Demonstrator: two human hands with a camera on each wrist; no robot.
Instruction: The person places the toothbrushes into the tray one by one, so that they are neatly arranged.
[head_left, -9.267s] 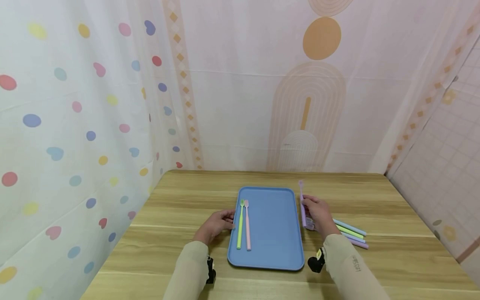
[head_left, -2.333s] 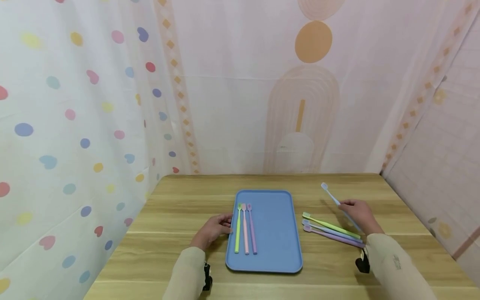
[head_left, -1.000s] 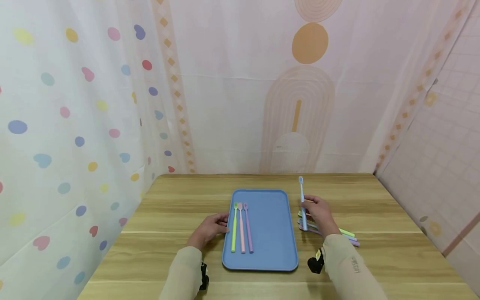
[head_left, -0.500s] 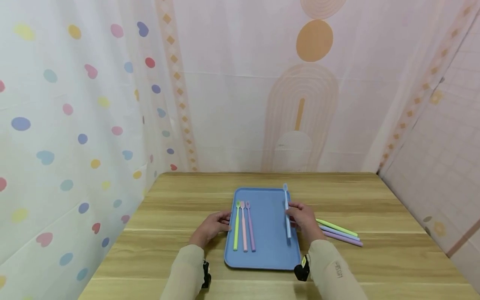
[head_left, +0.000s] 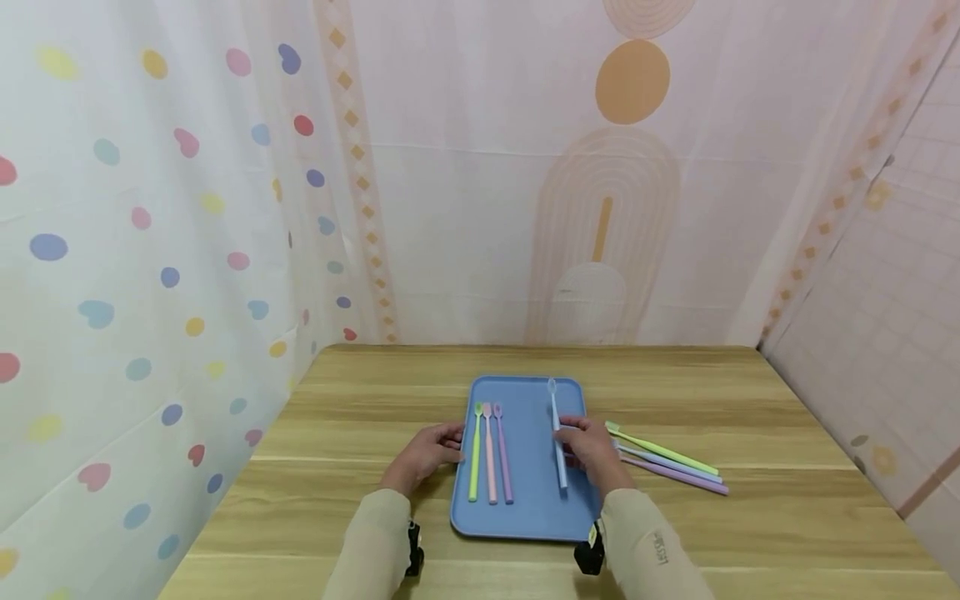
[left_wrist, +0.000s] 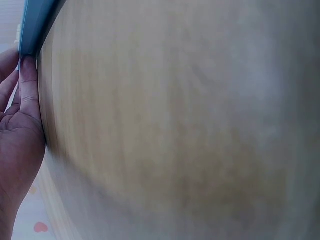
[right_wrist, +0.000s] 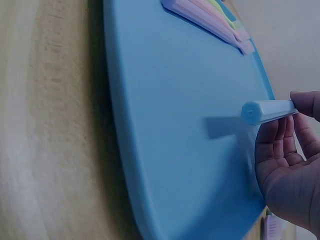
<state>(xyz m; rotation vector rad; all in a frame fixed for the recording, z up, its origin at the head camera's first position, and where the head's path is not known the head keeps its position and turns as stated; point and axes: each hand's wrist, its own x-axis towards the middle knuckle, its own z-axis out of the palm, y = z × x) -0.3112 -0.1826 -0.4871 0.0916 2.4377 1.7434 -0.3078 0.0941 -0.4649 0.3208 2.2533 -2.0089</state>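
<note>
My right hand (head_left: 592, 450) pinches a light blue toothbrush (head_left: 558, 450) between thumb and fingers, over the right half of a blue tray (head_left: 534, 517). In the right wrist view the brush's handle end (right_wrist: 252, 113) hangs above the tray, its shadow falling on the surface. On the tray's left side lie a green toothbrush (head_left: 475, 458), a pink toothbrush (head_left: 491, 467) and a purple toothbrush (head_left: 505, 467), side by side with heads away from me. My left hand (head_left: 426, 454) touches the tray's left rim, its fairly straight fingers (left_wrist: 29, 90) against the edge in the left wrist view.
Right of the tray, on the wooden table (head_left: 337, 517), lie a yellow-green toothbrush (head_left: 675, 454), a pale blue-violet toothbrush (head_left: 678, 467) and a purple toothbrush (head_left: 682, 477), close together and slanted. A patterned curtain (head_left: 465, 208) hangs behind the table.
Earlier the purple toothbrush was laid beside the pink one. My right hand then picked up the light blue toothbrush and carried it left over the tray. My left hand stayed at the rim.
</note>
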